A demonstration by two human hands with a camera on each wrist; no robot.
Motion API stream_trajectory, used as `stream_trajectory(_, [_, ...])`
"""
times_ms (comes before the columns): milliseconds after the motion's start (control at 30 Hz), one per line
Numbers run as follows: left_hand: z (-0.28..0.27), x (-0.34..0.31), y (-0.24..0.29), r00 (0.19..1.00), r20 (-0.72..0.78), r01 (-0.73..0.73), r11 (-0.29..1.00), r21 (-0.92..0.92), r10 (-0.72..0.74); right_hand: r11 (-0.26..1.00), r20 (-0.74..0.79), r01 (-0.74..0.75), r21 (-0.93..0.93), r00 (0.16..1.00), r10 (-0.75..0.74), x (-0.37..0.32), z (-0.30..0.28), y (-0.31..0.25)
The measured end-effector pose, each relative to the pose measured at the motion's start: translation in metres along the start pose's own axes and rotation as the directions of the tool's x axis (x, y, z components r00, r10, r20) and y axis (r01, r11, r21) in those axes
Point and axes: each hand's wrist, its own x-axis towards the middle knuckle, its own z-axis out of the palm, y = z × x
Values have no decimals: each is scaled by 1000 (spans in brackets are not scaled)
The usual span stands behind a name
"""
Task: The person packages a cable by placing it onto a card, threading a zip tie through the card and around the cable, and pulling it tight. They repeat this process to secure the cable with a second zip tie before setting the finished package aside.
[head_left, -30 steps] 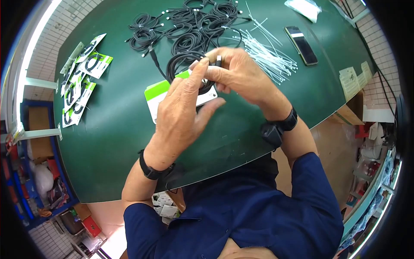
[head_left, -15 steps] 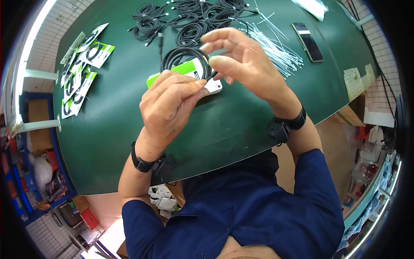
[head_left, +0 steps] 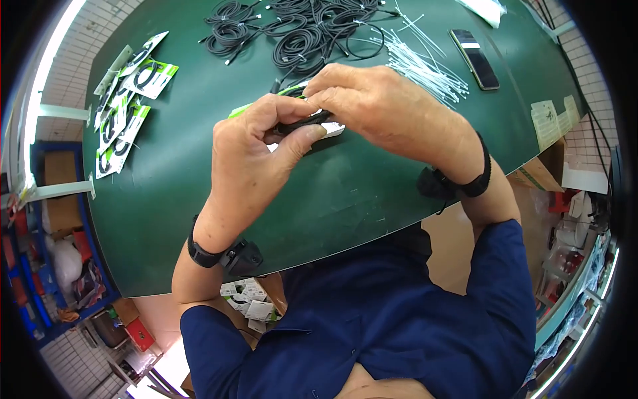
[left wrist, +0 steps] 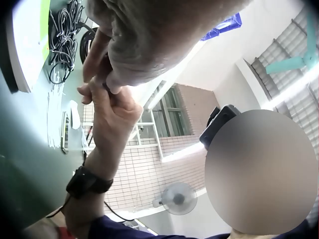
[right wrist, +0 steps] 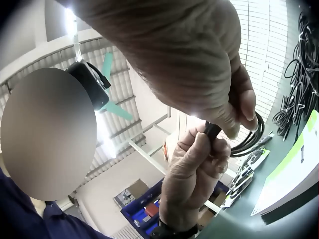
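Both hands meet over the green table (head_left: 199, 199) and hold one coil of black cable (head_left: 304, 122). My left hand (head_left: 292, 130) pinches the coil between thumb and curled fingers. My right hand (head_left: 327, 94) curls over it from the far side. Under them lies a green and white card (head_left: 334, 130), mostly hidden. In the right wrist view the cable (right wrist: 249, 142) loops out below the right hand (right wrist: 234, 119), the left hand (right wrist: 199, 159) grips it from underneath, and the card (right wrist: 294, 174) lies on the table. The left wrist view shows fingers of both hands (left wrist: 102, 79) touching.
A pile of coiled black cables (head_left: 299, 33) lies at the back. White zip ties (head_left: 425, 66) and a phone (head_left: 475, 58) lie to its right. Packaged cables (head_left: 123, 113) line the left edge. Paper labels (head_left: 551, 123) sit at the right edge.
The right hand, lifted with spread fingers half a second ago, has come down onto the coil. Both hands now squeeze the cable together above the card.
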Motion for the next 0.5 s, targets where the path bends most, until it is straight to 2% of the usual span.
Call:
stream_trajectory(67, [-3, 0, 5, 969, 61, 245, 962, -118, -240, 997, -49, 36, 74, 998, -32, -1, -3, 1])
stream_trajectory(233, [-1, 0, 3, 982, 72, 185, 971, -151, -176, 974, -27, 4, 228, 1000, 2, -4, -16, -4])
stream_trajectory(367, [-4, 3, 8, 979, 138, 178, 953, -246, -148, 921, 100, -142, 363, 988, 114, -6, -19, -9])
stream_trajectory(467, [-2, 5, 7, 974, 173, 190, 944, -271, -146, 991, 18, -37, 129, 999, 34, -10, -7, -6])
stream_trajectory(500, [-1, 5, 7, 971, 181, 204, 941, -270, -159, 989, 20, -46, 140, 999, 43, -11, -5, -5])
